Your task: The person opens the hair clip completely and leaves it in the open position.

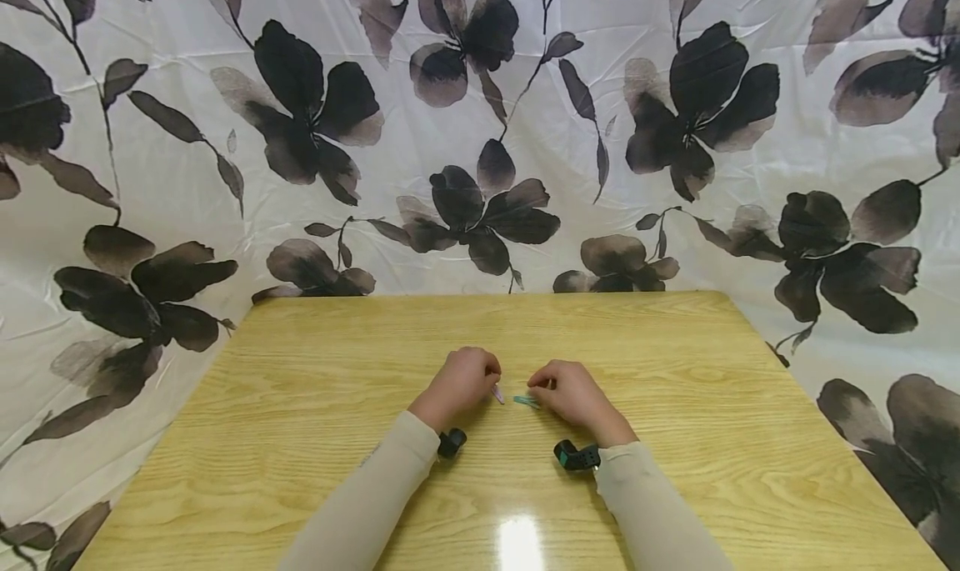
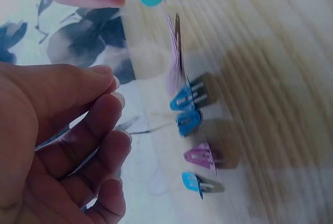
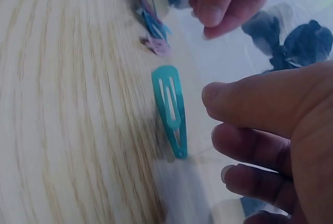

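Note:
A teal snap hair clip (image 1: 527, 401) (image 3: 169, 110) lies on the table beside my right hand (image 1: 573, 394) (image 3: 265, 130), whose thumb and fingers are apart and hold nothing. My left hand (image 1: 463, 379) (image 2: 67, 135) hovers with loosely bent fingers, thumb tip close to the index finger, nothing visible between them. Close by it is a lilac snap clip (image 1: 498, 394) (image 2: 174, 70). In the left wrist view, small clips stand in a row past it: two blue ones (image 2: 182, 102) (image 2: 189, 122), a purple one (image 2: 200, 156) and a light blue one (image 2: 191, 182).
The wooden table (image 1: 360, 338) reaches back to a hanging white cloth with dark flowers (image 1: 480, 121), which also runs along both sides. Dark wrist straps (image 1: 452, 443) (image 1: 577, 455) sit at both wrists. Light glares off the table's near part.

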Demonstrator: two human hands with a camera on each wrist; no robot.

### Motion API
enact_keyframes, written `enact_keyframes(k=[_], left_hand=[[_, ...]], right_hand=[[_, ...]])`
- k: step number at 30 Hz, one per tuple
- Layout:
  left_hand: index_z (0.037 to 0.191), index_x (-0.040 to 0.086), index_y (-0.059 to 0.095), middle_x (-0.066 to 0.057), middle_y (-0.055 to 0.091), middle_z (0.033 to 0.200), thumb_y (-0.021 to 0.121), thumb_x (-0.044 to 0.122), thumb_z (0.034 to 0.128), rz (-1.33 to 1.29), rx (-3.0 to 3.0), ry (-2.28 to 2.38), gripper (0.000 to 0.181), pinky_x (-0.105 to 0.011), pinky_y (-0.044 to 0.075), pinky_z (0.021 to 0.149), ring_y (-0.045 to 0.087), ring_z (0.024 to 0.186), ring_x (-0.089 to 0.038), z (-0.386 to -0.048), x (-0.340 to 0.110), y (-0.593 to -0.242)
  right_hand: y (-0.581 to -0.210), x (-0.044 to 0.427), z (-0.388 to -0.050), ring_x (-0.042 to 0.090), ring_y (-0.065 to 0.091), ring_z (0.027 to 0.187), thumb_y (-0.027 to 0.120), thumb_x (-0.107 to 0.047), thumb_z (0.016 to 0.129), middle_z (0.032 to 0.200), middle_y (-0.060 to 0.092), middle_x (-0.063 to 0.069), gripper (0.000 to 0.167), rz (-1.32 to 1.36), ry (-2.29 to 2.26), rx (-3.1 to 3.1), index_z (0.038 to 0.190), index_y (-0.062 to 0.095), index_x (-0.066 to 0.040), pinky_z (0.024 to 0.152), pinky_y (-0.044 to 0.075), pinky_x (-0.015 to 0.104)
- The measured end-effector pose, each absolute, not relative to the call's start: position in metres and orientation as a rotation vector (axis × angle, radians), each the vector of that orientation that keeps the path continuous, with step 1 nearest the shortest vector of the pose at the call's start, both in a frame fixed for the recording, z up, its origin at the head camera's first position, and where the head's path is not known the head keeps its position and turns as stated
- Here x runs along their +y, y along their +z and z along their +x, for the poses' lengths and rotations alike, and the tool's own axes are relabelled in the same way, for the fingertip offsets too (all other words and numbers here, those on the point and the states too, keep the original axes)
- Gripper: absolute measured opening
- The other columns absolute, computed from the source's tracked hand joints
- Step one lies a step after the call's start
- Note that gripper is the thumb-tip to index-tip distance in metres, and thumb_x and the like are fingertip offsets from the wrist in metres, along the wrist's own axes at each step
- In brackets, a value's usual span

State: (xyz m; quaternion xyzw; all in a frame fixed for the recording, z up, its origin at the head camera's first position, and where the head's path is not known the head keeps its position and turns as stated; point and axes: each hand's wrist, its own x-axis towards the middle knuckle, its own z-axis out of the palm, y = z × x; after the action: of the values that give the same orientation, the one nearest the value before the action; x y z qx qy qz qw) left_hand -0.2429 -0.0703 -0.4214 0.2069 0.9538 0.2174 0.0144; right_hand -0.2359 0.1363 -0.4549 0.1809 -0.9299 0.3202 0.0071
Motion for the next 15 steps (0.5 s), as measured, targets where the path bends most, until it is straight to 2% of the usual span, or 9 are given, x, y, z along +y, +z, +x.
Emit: enact_keyframes(k=[4, 10, 15], left_hand=[[0.098, 0.009, 0.075, -0.004, 0.072, 0.099, 0.063, 0.016, 0.094, 0.658, 2.981, 0.61, 0.014, -0.04, 0.051, 0.089, 0.066, 0.094, -0.022, -0.247, -0.073, -0.422], [0.096, 0.01, 0.075, -0.003, 0.072, 0.094, 0.066, 0.017, 0.0921, 0.651, 2.989, 0.561, 0.012, -0.046, 0.048, 0.089, 0.065, 0.091, -0.022, -0.254, -0.076, -0.423], [0.093, 0.012, 0.075, 0.0, 0.071, 0.088, 0.069, 0.019, 0.0899, 0.628, 2.996, 0.551, 0.01, -0.048, 0.046, 0.085, 0.062, 0.084, -0.019, -0.259, -0.078, -0.428]], right_hand=[[-0.452, 0.13, -0.236, 0.008, 0.054, 0.072, 0.071, -0.02, 0.088, 0.087, 0.066, -0.005, 0.01, 0.593, 0.994, -2.893, 0.094, 0.076, -0.014, 0.067, 0.047, 0.027], [-0.449, 0.12, -0.237, 0.013, 0.055, 0.082, 0.073, -0.023, 0.086, 0.087, 0.065, -0.004, 0.009, 0.623, 0.929, -2.886, 0.091, 0.076, -0.015, 0.076, 0.047, 0.033], [-0.448, 0.114, -0.238, 0.016, 0.055, 0.085, 0.074, -0.024, 0.085, 0.088, 0.065, -0.002, 0.011, 0.667, 0.876, -2.882, 0.09, 0.076, -0.015, 0.077, 0.047, 0.035]])
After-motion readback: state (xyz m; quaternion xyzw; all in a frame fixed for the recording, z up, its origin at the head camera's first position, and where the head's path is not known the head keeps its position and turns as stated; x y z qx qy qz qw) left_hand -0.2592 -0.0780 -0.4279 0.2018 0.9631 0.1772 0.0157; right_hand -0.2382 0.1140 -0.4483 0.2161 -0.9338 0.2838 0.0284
